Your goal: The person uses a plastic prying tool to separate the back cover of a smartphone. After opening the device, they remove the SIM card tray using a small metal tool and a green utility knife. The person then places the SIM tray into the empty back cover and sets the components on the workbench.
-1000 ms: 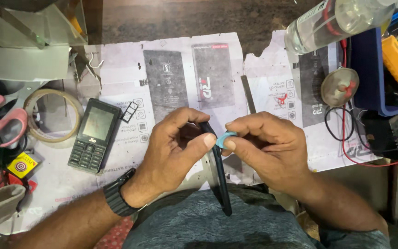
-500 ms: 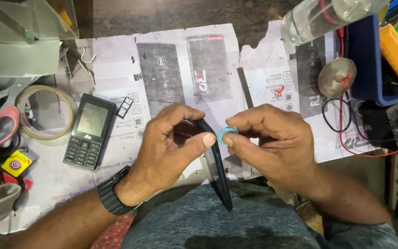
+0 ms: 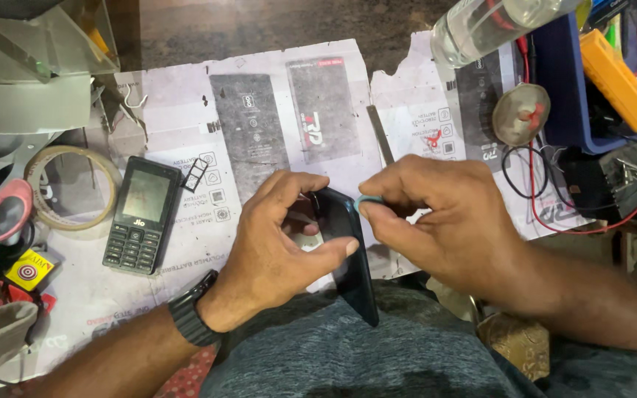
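Note:
My left hand (image 3: 278, 236) grips a dark smartphone (image 3: 349, 258) held on edge over my lap, thumb on its near side and fingers curled over the top. My right hand (image 3: 436, 214) pinches a small light-blue plastic pick (image 3: 366, 200) against the phone's upper edge. A black watch (image 3: 189, 318) sits on my left wrist.
A black keypad phone (image 3: 140, 215) lies on the paper-covered bench, with a small SIM tray (image 3: 195, 175) beside it. A tape roll (image 3: 68, 188) sits at the left. A clear bottle (image 3: 495, 22), a blue bin (image 3: 576, 88) with an orange meter (image 3: 621, 70), and red and black wires (image 3: 547, 191) crowd the right.
The phone has turned so more of its dark face shows. Both hands shifted slightly right and the pick now sits at the phone's top edge.

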